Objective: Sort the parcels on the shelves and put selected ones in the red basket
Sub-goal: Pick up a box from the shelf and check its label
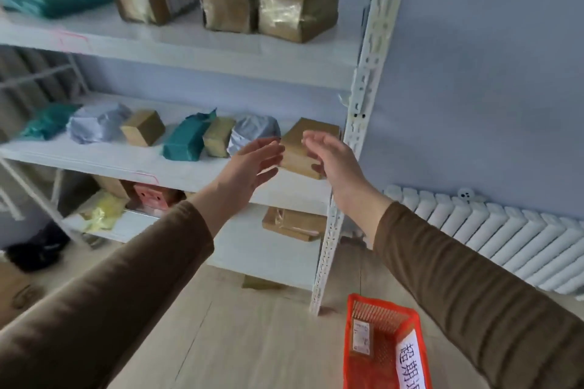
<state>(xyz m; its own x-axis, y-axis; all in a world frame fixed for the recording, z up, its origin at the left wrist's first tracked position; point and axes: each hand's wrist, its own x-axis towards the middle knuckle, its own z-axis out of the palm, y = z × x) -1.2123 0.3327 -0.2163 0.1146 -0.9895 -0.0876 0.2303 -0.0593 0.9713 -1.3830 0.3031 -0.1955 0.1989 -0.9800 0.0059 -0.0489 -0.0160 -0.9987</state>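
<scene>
Both arms extended forward; left hand [252, 164] and right hand [331, 158] open, palms facing, fingers spread.

White ribbed radiator [512, 240] along blue wall [489, 73]; pale wood floor [252, 341]; dark bundle [38, 249] at left.

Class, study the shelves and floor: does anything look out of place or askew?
Yes. One brown box lies on the floor under the bottom shelf, not shelved like the others. On the middle shelf, the teal parcel and small brown boxes sit turned at different angles, not squared.
</scene>
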